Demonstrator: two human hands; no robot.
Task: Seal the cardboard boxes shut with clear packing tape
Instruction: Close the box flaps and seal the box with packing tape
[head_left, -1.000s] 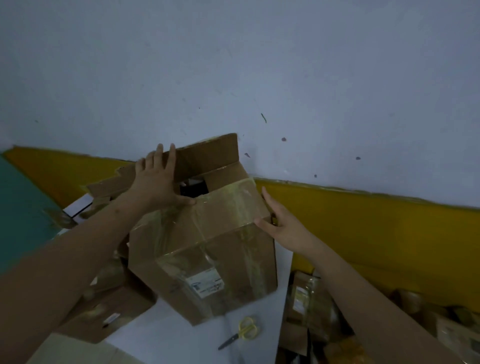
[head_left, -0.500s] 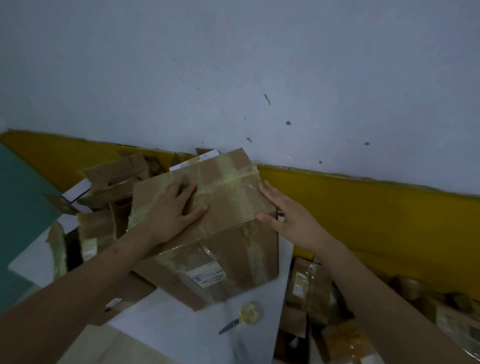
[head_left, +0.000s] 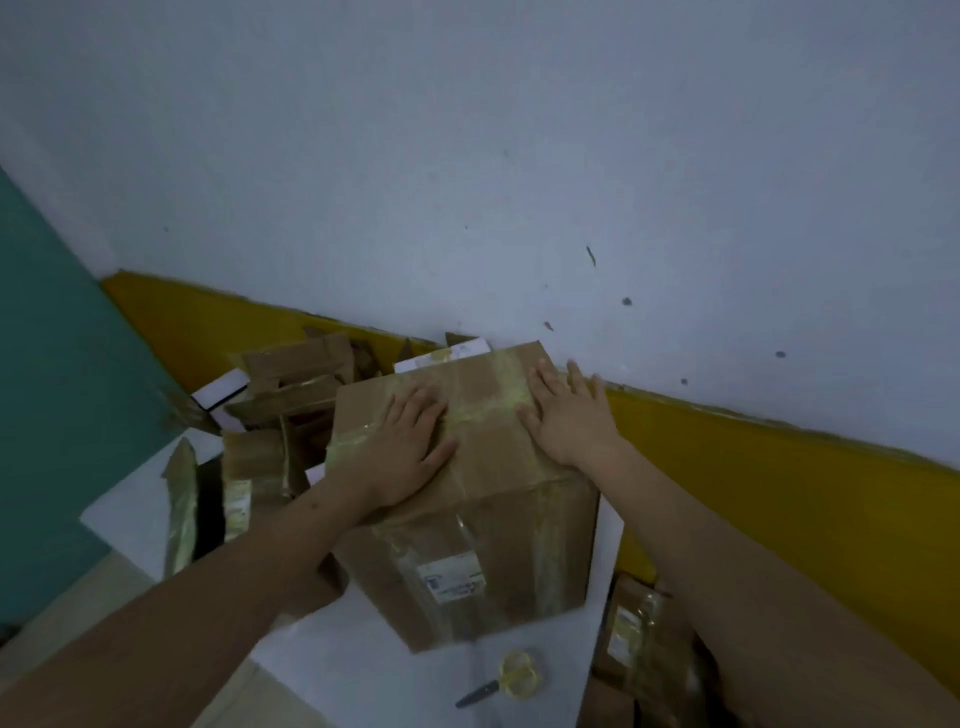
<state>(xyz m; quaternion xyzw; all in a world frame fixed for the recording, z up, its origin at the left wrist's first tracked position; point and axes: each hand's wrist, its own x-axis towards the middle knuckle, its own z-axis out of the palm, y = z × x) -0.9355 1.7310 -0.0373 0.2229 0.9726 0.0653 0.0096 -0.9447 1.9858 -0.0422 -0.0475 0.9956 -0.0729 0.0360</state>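
1. A worn cardboard box (head_left: 467, 499), banded in yellowed tape, is seen on a white table (head_left: 363, 670); flaps closed.
2. It is set corner-on; long axis unclear.
3. Its top is pressed by left hand (head_left: 408, 447) and right hand (head_left: 563, 415), fingers flat.

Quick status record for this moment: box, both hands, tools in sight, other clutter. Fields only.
box: cardboard box on the white table, top flaps down, old tape across the top
left hand: flat on the top, fingers straight
right hand: flat on the top near the far right edge
scissors: on the table in front of the box, untouched
tape roll: none in view
clutter: opened boxes to the left, more packages lower right
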